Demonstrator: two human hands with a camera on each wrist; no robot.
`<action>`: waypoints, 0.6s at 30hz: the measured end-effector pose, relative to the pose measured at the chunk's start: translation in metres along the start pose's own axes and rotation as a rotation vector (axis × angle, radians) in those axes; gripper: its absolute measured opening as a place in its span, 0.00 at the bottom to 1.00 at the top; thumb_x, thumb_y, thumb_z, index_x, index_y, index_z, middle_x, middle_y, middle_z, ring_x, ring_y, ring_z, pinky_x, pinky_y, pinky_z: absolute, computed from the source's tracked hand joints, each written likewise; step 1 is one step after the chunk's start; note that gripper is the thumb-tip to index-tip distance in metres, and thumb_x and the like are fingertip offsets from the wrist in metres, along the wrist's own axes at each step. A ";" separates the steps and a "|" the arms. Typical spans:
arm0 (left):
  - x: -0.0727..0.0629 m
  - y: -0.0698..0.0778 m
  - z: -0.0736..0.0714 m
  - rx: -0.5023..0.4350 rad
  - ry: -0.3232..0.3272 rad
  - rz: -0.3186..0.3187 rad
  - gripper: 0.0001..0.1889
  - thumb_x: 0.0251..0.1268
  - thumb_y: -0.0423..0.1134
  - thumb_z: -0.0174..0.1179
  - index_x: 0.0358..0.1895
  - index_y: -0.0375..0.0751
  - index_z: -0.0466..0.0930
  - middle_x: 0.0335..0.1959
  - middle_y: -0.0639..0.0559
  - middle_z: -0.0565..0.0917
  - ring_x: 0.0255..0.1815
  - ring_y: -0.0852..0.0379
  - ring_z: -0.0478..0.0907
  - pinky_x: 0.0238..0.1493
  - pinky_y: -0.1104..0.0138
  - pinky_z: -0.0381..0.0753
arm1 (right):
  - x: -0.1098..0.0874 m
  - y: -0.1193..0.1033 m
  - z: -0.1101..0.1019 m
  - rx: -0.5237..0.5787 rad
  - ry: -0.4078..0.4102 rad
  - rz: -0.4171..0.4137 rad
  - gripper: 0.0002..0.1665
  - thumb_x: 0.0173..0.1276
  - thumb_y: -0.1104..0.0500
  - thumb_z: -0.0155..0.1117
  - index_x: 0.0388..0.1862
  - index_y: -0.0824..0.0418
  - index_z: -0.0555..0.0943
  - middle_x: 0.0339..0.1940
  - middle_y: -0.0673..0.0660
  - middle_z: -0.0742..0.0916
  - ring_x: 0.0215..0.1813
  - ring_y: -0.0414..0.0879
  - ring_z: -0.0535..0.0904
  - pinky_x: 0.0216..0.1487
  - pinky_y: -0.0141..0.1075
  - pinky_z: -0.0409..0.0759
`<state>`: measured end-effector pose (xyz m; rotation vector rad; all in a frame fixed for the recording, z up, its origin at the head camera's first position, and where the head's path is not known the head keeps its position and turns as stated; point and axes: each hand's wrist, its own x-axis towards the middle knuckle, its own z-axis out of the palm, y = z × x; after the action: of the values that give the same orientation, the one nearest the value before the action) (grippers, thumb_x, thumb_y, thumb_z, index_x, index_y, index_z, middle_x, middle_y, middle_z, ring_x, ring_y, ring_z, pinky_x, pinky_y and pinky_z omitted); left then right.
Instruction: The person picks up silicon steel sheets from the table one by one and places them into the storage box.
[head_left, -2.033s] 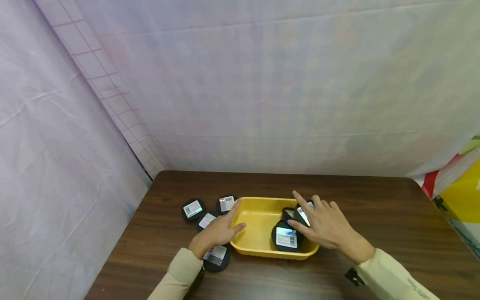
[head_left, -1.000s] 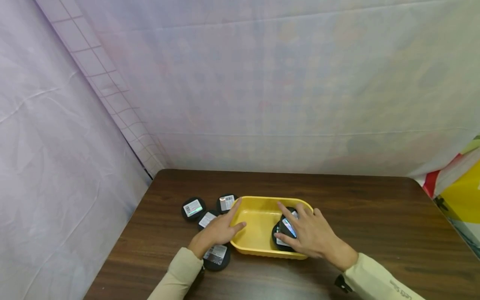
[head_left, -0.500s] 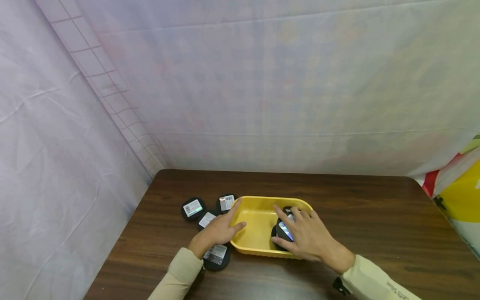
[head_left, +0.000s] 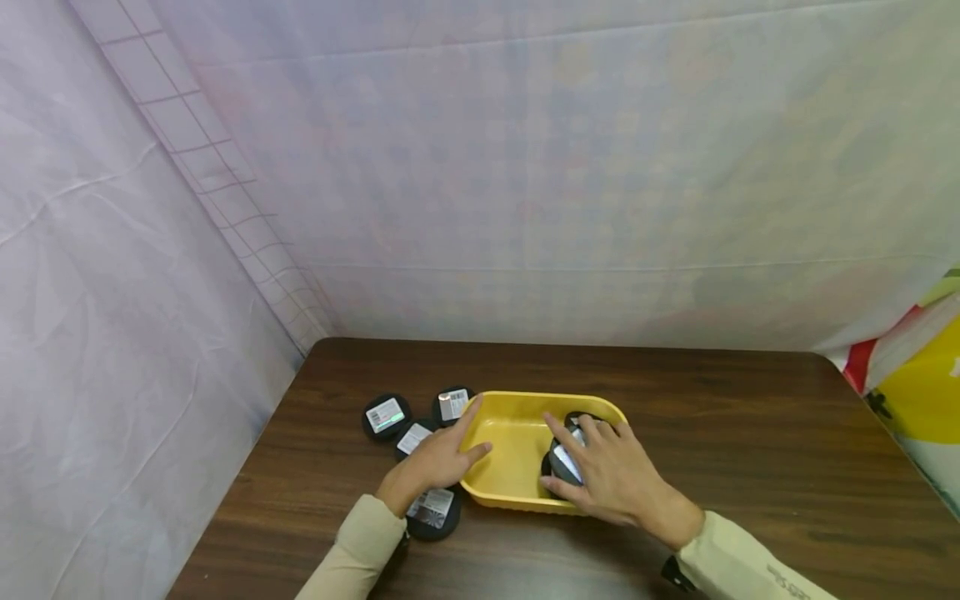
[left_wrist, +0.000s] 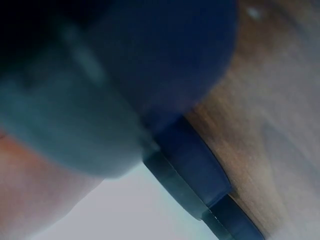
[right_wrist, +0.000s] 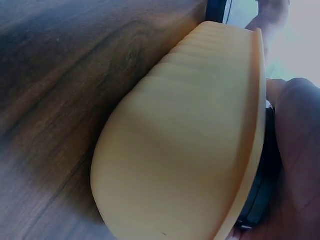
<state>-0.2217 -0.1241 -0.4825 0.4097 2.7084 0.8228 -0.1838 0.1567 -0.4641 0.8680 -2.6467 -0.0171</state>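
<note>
My right hand (head_left: 617, 472) reaches into the right end of a yellow plastic tray (head_left: 504, 467), thumb and fingers spread round a flat black round container (head_left: 566, 464) with a silvery label. Another black container (head_left: 547, 472) shows partly beneath it, and a third (head_left: 582, 417) lies behind. In the right wrist view, dark container sides (right_wrist: 261, 186) show between the tray's rim (right_wrist: 252, 155) and the hand (right_wrist: 302, 165). My left hand (head_left: 433, 461) rests at the tray's left end, index finger straight along the rim and thumb over the inside. Its other fingers are hidden.
Several more black round containers with white labels lie left of the tray, among them one at the far left (head_left: 387, 417) and one nearer the front (head_left: 433, 510). The brown wooden table (head_left: 720, 433) meets a pale cloth backdrop (head_left: 525, 208).
My right hand has moved left and down with its container, from the tray's right rim onto the other containers inside. The tray's right end shifted slightly left. My left hand stayed put.
</note>
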 end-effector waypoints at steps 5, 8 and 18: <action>0.001 0.000 0.001 0.002 0.000 -0.005 0.39 0.74 0.59 0.49 0.81 0.67 0.37 0.72 0.39 0.69 0.57 0.43 0.76 0.57 0.46 0.72 | 0.000 -0.001 0.003 -0.051 0.028 -0.006 0.51 0.64 0.20 0.46 0.75 0.51 0.67 0.48 0.61 0.81 0.43 0.55 0.81 0.44 0.53 0.74; 0.000 0.001 0.001 0.003 0.000 -0.006 0.39 0.75 0.59 0.49 0.80 0.68 0.37 0.72 0.39 0.69 0.57 0.44 0.77 0.57 0.46 0.73 | -0.002 -0.002 0.005 -0.065 0.026 -0.005 0.51 0.64 0.21 0.47 0.75 0.50 0.67 0.48 0.62 0.80 0.44 0.56 0.80 0.44 0.53 0.74; -0.002 0.002 -0.001 -0.006 0.002 -0.005 0.39 0.74 0.59 0.49 0.80 0.69 0.37 0.72 0.39 0.69 0.59 0.43 0.76 0.59 0.46 0.72 | -0.005 -0.002 0.004 -0.082 0.035 -0.012 0.51 0.64 0.19 0.43 0.76 0.49 0.66 0.49 0.63 0.80 0.43 0.56 0.80 0.41 0.51 0.74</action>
<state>-0.2197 -0.1232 -0.4803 0.4016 2.7069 0.8299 -0.1807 0.1577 -0.4692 0.8495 -2.5888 -0.1111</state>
